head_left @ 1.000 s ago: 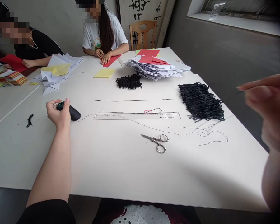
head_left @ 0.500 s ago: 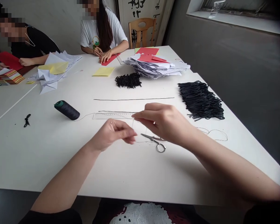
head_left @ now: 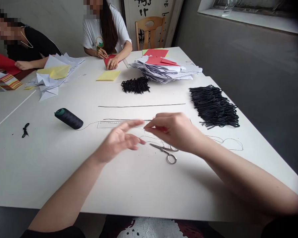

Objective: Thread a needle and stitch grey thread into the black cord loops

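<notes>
My left hand [head_left: 120, 140] hovers over the table, its fingers spread with nothing between them, slightly blurred. Just right of it, my right hand [head_left: 173, 130] is closed in a pinch, with fine dark thread [head_left: 151, 137] at its fingertips. Some red shows under its fingers, too hidden to name. Silver scissors [head_left: 167, 152] lie below the right hand. A clear ruler [head_left: 109, 124] lies behind both hands and is partly covered by them. From the dark thread spool [head_left: 69, 118] at left, a strand runs toward the ruler. Two straight black cords [head_left: 141, 105] lie beyond.
Black looped cords are heaped in a large bundle [head_left: 213, 107] at right and a smaller bundle [head_left: 135, 85] at centre. Behind stands a paper stack [head_left: 164, 74]. A small knotted black cord [head_left: 25, 130] lies left. Two people sit across, handling red paper [head_left: 109, 60].
The fingers of my left hand have spread apart. My right hand stays pinched in nearly the same place, and the thread beneath it has shifted.
</notes>
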### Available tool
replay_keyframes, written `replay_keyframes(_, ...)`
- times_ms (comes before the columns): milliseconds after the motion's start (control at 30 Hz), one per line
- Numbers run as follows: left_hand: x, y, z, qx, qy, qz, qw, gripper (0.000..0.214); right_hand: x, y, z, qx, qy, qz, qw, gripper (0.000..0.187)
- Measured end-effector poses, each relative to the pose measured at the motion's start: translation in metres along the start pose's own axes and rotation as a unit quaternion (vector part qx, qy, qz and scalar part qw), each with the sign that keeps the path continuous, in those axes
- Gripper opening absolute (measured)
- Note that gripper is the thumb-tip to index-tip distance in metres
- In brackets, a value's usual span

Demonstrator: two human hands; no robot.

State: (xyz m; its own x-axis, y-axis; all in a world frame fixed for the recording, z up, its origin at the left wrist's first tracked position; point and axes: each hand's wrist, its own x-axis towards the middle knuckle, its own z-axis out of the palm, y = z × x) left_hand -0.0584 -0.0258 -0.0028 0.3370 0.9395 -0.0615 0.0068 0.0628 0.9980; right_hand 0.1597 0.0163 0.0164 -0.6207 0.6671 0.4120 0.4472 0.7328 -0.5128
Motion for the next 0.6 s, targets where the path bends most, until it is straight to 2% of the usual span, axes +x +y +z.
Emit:
replay_keyframes(33,0.002,-0.007,0.007,0.007,-0.016,-0.042,0.999,0.038,0.000,0.000,0.007,0.007,-0.026,0.001,1.000,0.016)
replay_keyframes(100,0.005,-0.015,0.012,0.033,0.007,-0.103,0.994,0.028,0.000,0.003,0.012,0.018,-0.053,0.014,0.998,0.017)
replay_keyframes(167,0.006,-0.016,0.002,0.073,0.081,-0.098,0.989,0.028,0.000,0.008,0.004,0.027,-0.047,0.039,0.998,0.017)
replay_keyframes(233,0.007,-0.010,-0.018,0.129,0.183,-0.039,0.974,0.028,0.001,0.015,-0.012,0.028,-0.024,0.081,0.996,0.019)
replay_keyframes(300,0.004,-0.001,-0.042,0.204,0.301,0.041,0.931,0.024,0.003,0.022,-0.027,0.026,-0.006,0.123,0.992,0.022)
replay_keyframes(367,-0.001,0.009,-0.066,0.291,0.403,0.120,0.860,0.018,0.005,0.030,-0.036,0.034,0.003,0.154,0.987,0.024)
replay_keyframes(433,-0.009,0.019,-0.086,0.366,0.474,0.177,0.781,0.017,0.008,0.038,-0.037,0.061,0.000,0.168,0.984,0.026)
replay_keyframes(467,-0.014,0.024,-0.094,0.388,0.495,0.194,0.753,0.016,0.009,0.042,-0.035,0.079,-0.005,0.173,0.982,0.027)
replay_keyframes(500,-0.017,0.028,-0.100,0.396,0.494,0.197,0.749,0.016,0.010,0.046,-0.031,0.095,-0.010,0.178,0.979,0.027)
replay_keyframes(533,-0.020,0.032,-0.104,0.391,0.480,0.189,0.762,0.016,0.011,0.050,-0.027,0.107,-0.016,0.183,0.977,0.028)
replay_keyframes(600,-0.023,0.038,-0.107,0.360,0.427,0.148,0.816,0.019,0.013,0.057,-0.019,0.118,-0.022,0.198,0.973,0.027)
